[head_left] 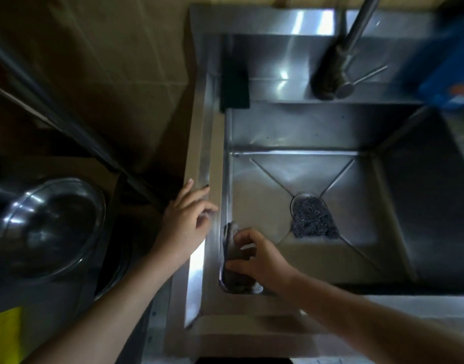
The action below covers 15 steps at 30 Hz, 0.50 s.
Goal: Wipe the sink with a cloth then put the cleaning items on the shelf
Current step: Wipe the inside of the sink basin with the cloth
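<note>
A stainless steel sink (396,195) fills the middle and right of the head view. My right hand (262,256) grips a grey cloth (232,269) and presses it against the sink's left inner wall near the front corner. My left hand (186,219) rests on the sink's left rim (208,164) with its fingers loosely spread, holding nothing. A dark metal scourer (313,219) lies over the drain on the sink floor. A dark sponge (234,85) sits at the rim's back left corner.
The tap (341,56) rises at the back of the sink with its lever pointing right. A blue packet (449,67), blurred, stands at the back right. Steel bowls (49,222) sit on the left. A yellow object (5,334) shows at the bottom left.
</note>
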Available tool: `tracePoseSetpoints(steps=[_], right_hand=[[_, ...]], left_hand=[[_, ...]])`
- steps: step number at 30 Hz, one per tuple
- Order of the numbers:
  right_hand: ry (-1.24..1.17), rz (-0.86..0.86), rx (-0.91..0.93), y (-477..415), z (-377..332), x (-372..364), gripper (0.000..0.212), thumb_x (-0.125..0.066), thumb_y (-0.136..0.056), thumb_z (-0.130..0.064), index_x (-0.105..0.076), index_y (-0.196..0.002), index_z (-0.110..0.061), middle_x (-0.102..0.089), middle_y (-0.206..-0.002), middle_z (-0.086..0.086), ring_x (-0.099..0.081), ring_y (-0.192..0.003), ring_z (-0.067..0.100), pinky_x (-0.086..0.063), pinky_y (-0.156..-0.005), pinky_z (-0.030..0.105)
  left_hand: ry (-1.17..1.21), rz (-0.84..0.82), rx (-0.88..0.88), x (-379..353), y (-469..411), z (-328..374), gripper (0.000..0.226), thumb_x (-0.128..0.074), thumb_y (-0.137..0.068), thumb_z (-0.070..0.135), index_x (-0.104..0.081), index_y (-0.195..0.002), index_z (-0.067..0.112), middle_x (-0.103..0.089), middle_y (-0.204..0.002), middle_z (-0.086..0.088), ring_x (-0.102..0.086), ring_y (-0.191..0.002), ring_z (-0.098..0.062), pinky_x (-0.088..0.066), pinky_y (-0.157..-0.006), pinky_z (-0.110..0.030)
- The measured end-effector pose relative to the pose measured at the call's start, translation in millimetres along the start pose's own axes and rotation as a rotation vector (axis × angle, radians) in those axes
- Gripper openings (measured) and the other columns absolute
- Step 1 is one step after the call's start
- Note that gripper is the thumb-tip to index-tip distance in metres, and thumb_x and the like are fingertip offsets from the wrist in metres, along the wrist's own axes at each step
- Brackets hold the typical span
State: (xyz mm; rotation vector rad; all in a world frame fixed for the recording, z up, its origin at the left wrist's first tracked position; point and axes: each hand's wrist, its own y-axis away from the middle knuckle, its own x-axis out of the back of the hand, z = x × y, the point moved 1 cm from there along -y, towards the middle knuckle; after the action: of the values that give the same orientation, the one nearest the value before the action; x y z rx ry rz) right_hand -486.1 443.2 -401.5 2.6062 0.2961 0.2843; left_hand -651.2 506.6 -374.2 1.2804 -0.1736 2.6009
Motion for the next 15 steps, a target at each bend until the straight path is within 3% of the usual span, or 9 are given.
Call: tracePoseSetpoints(steps=[3, 6, 10, 13, 15], right_hand=[[-0.022, 0.124, 0.032, 6.8, -13.4, 6.8, 0.042, -0.079, -0.07, -0.01, -0.048, -0.087, -0.033, -0.055, -0.093, -0.012, -0.056, -0.084, 0.004, -0.045, -0.066, 0.005], [-0.129, 0.203, 0.052, 6.1, -29.7, 16.6, 0.039, -0.077, -0.071, -0.006, -0.05, -0.091, -0.025, -0.059, -0.096, -0.008, -0.057, -0.087, 0.004, -0.05, -0.068, 0.01], [-0.17, 0.331, 0.09, -3.5, -48.4, 34.8, 0.038, -0.076, -0.072, -0.004, -0.05, -0.094, -0.023, -0.061, -0.096, -0.006, -0.06, -0.09, 0.01, -0.053, -0.078, 0.022], [-0.214, 0.411, 0.116, -16.8, -57.2, 50.1, 0.041, -0.077, -0.073, -0.006, -0.048, -0.092, -0.029, -0.06, -0.092, -0.013, -0.059, -0.082, -0.003, -0.052, -0.068, 0.013], [-0.267, 0.44, 0.124, -28.1, -59.6, 58.6, 0.04, -0.076, -0.073, -0.006, -0.048, -0.09, -0.031, -0.062, -0.091, -0.012, -0.06, -0.08, -0.004, -0.053, -0.068, 0.014]], left_hand=[[-0.02, 0.049, 0.041, 9.9, -4.0, 6.1, 0.008, -0.069, -0.075, 0.005, -0.066, -0.078, 0.013, -0.063, -0.117, -0.005, -0.042, -0.129, -0.027, -0.03, -0.099, -0.063], [-0.043, 0.071, 0.067, 17.8, -12.1, 12.4, 0.008, -0.073, -0.074, 0.009, -0.066, -0.072, 0.013, -0.066, -0.108, -0.004, -0.054, -0.113, -0.028, -0.03, -0.098, -0.062], [-0.062, 0.083, 0.047, 23.9, -34.1, 23.9, 0.01, -0.075, -0.072, 0.013, -0.065, -0.07, 0.014, -0.066, -0.105, -0.004, -0.057, -0.104, -0.028, -0.038, -0.094, -0.053], [-0.044, 0.11, 0.054, 24.0, -57.8, 32.0, 0.023, -0.075, -0.073, 0.02, -0.055, -0.063, 0.025, -0.065, -0.099, 0.0, -0.058, -0.1, -0.024, -0.034, -0.098, -0.054], [-0.061, 0.109, 0.038, 21.7, -74.7, 35.5, 0.03, -0.07, -0.078, 0.026, -0.046, -0.062, 0.031, -0.063, -0.096, 0.003, -0.057, -0.098, -0.02, -0.031, -0.101, -0.053]])
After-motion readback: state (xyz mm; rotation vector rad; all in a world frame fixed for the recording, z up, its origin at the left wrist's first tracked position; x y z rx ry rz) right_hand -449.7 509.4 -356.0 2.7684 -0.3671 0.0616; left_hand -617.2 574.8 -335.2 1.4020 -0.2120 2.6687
